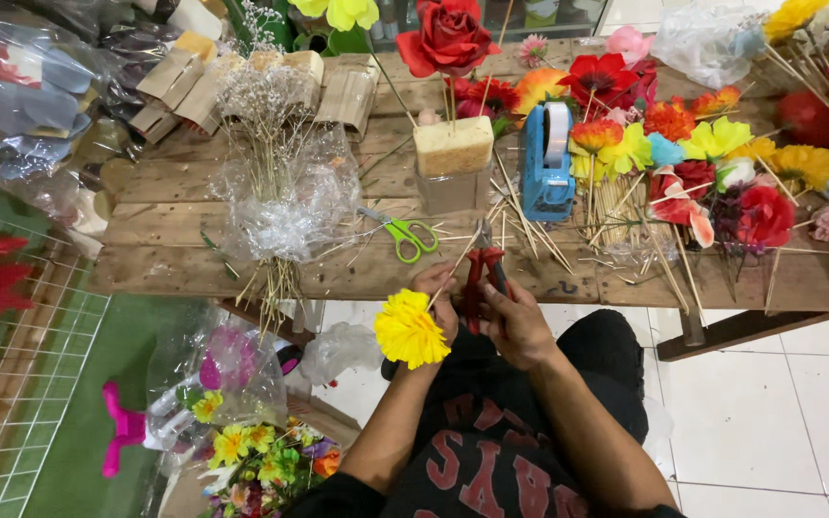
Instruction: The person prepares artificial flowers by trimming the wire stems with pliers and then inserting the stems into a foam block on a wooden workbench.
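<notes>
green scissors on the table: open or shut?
Open. The green-handled scissors lie flat on the wooden table, with the two handle loops apart and the blades spread in a narrow V pointing toward the cellophane-wrapped dried stems.

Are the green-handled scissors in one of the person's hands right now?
No, the green-handled scissors lie on the wooden table, while the right hand holds red-handled pliers and the left hand holds a yellow flower.

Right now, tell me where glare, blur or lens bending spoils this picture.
Head view: glare on the plastic wrap; table edge bows from wide-lens distortion; yellow flower and pliers sharp; lighting even, shadows soft.
</notes>
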